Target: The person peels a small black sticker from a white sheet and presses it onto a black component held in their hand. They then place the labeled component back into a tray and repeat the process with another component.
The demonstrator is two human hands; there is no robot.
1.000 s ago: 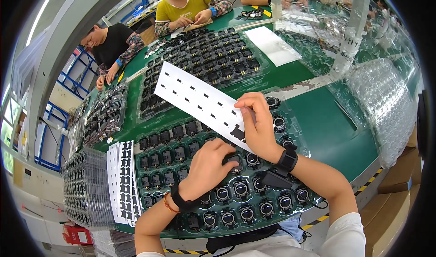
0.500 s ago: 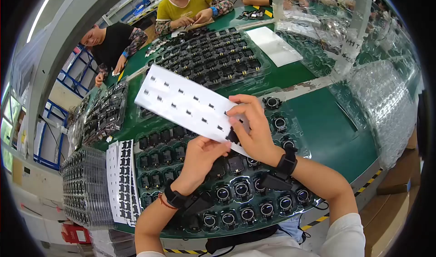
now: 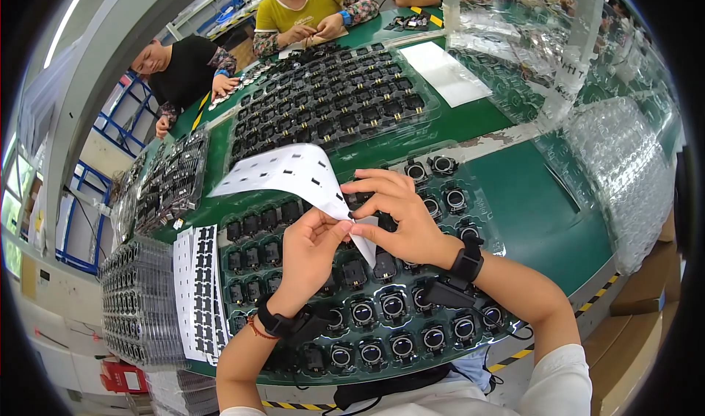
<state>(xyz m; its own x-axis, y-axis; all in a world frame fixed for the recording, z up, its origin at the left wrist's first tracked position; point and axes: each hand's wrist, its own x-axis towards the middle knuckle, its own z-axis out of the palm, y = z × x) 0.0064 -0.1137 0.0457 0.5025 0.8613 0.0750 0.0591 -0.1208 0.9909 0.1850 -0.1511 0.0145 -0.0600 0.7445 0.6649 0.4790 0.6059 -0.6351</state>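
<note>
A white backing sheet (image 3: 283, 168) with rows of small dark marks is held above the trays, its far part curling over and its near end bent sharply down. My left hand (image 3: 316, 247) pinches it at the bend between thumb and fingers. At the same bend, my right hand (image 3: 404, 221) has its thumb and forefinger closed, with the other fingers raised; whether a small dark piece lies in that pinch is hidden. Under both hands lies a clear tray (image 3: 481, 225) of black square parts, several with round lens-like rings (image 3: 393, 304).
Left of the tray lie white sheets with black stickers (image 3: 204, 291), beside a stack of clear trays (image 3: 136, 298). Beyond is a large tray of black parts (image 3: 330, 96) and a white sheet (image 3: 444, 74). Bubble wrap (image 3: 617, 174) hangs at right. Two co-workers (image 3: 308, 8) sit across.
The sheet, flatter and tilted before, now bends sharply at my fingertips and its far end has curled over. My hands have drawn together, the right one shifting slightly left.
</note>
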